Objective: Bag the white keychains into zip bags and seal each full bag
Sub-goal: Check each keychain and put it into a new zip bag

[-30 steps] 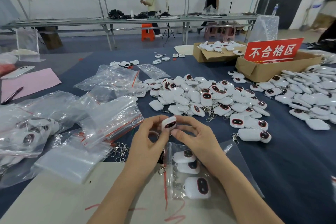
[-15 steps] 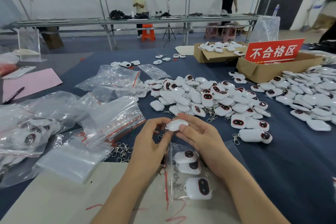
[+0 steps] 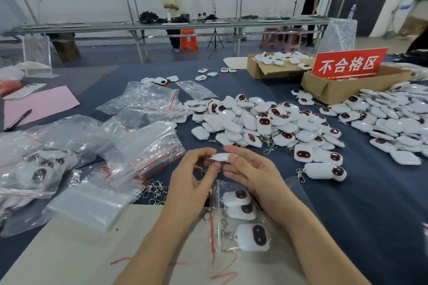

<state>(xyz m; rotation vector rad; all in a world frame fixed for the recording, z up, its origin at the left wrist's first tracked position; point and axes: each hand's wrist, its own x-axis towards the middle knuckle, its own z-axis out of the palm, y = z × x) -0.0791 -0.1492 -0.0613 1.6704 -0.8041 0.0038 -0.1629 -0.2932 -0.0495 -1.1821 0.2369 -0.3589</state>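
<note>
Blue-clothed surface (image 3: 347, 215) spreads before me, a zip bag (image 3: 223, 242) lying on it with three keychains (image 3: 253, 237) inside. Just beyond that bag, my left hand (image 3: 192, 183) and right hand (image 3: 252, 173) pinch one white keychain (image 3: 220, 157) edge-on.

Left grip (image 3: 192, 183) and right grip (image 3: 254, 176) meet, fingertips pinching.

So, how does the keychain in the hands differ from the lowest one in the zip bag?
The held keychain is pinched between left hand and right hand; the bagged keychain lies inside the zip bag. The held keychain shows only its edge; the bagged keychain lies face up. Both are white.
</note>
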